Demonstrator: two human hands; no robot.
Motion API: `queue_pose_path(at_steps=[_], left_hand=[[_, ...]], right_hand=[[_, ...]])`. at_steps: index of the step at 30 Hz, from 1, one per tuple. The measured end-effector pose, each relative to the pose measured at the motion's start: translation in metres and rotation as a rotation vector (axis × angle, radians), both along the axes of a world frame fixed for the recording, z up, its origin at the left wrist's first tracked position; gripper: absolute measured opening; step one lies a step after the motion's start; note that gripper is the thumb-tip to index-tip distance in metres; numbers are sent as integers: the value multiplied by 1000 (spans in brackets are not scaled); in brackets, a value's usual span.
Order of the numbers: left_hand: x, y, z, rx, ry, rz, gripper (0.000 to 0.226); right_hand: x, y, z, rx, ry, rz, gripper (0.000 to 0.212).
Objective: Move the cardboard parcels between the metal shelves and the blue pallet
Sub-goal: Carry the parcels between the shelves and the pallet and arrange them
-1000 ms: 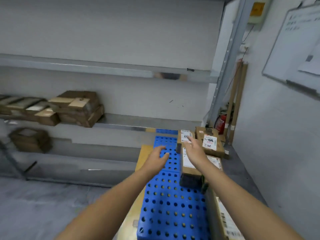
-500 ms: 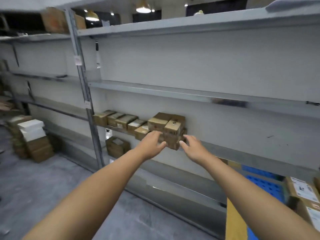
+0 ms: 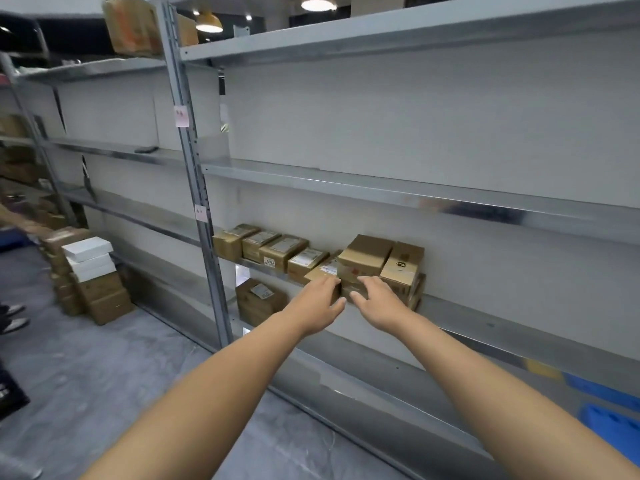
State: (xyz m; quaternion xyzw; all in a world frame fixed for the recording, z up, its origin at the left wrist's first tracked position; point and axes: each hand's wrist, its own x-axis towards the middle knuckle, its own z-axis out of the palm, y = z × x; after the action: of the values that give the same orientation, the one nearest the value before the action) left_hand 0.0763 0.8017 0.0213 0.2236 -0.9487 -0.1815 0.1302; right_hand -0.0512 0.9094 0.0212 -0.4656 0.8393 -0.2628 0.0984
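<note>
A row of several small cardboard parcels (image 3: pixel 284 249) sits on a metal shelf (image 3: pixel 485 327), ending at the right in a short stack of brown parcels (image 3: pixel 367 254) beside a taller one (image 3: pixel 403 266). Both arms reach out to that stack. My left hand (image 3: pixel 320 301) lies against the left end of the stack's lower parcel (image 3: pixel 349 289), fingers fairly straight. My right hand (image 3: pixel 375 299) is at the front of that parcel, fingers spread and relaxed. Neither hand is closed round a parcel. A corner of the blue pallet (image 3: pixel 613 415) shows at the lower right.
A grey upright post (image 3: pixel 197 188) divides the shelving. One parcel (image 3: pixel 259 299) stands on the shelf below. A pile of brown and white boxes (image 3: pixel 91 275) stands on the floor at left, with a person's shoes (image 3: pixel 14 317) at the edge. Upper shelves hold boxes (image 3: pixel 131 24).
The view has swung left from the blue pallet to the shelves. Both hands moved away from the pallet parcels and reached the stacked parcels on the shelf, now closer than half a second ago.
</note>
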Motion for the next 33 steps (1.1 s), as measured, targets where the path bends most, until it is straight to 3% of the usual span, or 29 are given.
queue_pose_path(at_steps=[9, 16, 20, 27, 30, 33], left_hand=[[-110, -112, -8, 11, -12, -17, 50], [-163, -170, -41, 72, -39, -26, 53], [-193, -201, -58, 183, 5, -25, 44], [-254, -253, -75, 372, 1, -63, 50], [-278, -272, -84, 507, -32, -22, 44], [-293, -283, -97, 746, -62, 35, 55]], right_hand=[[-107, -106, -15, -113, -208, -177, 55], [-162, -153, -43, -85, -300, -342, 55], [-187, -174, -52, -12, -300, -413, 57], [-213, -215, -59, 59, -291, -578, 55], [-223, -233, -61, 70, -316, -667, 50], [-229, -243, -70, 93, -406, -701, 46]])
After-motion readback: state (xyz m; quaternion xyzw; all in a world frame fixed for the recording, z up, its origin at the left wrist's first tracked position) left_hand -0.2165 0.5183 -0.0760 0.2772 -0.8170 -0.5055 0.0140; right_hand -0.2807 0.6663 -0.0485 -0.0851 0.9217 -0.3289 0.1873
